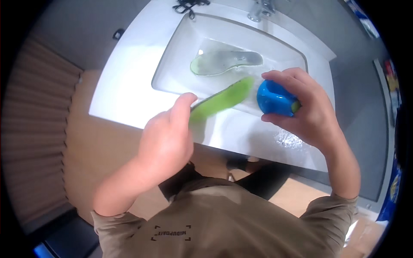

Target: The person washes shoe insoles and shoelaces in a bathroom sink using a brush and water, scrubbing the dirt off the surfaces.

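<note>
My left hand [167, 135] grips one end of a green shoe insole [226, 98], which is tilted over the front rim of a white washbasin [174, 72] and slightly blurred. Around a rounded, glossy blue object [274, 98] with a green spot curl the fingers of my right hand [303, 100]; its exact kind and underside are hidden. The blue object is just right of the insole's free end, apart from it. A second insole [226, 61], greyish with a green edge, lies flat in the basin, in what looks like shallow water.
At the basin's back stands a chrome faucet [256, 13]. A black tangled cord or strap [190, 4] hangs over the back left rim. Water drops wet the counter [290, 138] at the front right. A pleated brown curtain [38, 129] hangs at the far left.
</note>
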A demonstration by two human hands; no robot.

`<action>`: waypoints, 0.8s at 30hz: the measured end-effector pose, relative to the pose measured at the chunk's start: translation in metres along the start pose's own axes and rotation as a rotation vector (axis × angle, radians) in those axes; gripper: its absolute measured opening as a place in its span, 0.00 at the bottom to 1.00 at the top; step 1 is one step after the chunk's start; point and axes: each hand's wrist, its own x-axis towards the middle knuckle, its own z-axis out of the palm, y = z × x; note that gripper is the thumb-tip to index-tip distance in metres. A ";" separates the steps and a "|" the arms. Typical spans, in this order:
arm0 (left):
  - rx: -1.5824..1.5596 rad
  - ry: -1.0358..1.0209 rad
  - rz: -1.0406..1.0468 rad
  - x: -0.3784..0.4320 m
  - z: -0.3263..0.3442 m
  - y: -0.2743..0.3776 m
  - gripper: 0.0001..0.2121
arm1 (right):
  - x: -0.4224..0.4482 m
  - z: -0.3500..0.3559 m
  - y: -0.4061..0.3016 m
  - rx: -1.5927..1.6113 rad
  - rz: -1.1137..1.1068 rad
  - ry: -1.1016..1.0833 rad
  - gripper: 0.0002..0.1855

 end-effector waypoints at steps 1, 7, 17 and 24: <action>0.153 0.123 0.117 0.004 0.001 -0.005 0.16 | -0.004 0.001 0.001 0.021 0.025 0.026 0.34; 0.255 0.192 0.399 0.009 0.022 -0.031 0.16 | -0.023 0.013 0.012 0.031 0.152 0.104 0.33; 0.203 0.088 0.340 0.008 0.037 -0.027 0.19 | -0.022 0.035 0.006 0.113 0.176 0.107 0.37; 0.067 0.160 0.257 -0.007 0.051 -0.026 0.26 | -0.024 0.036 0.005 0.120 0.220 0.103 0.38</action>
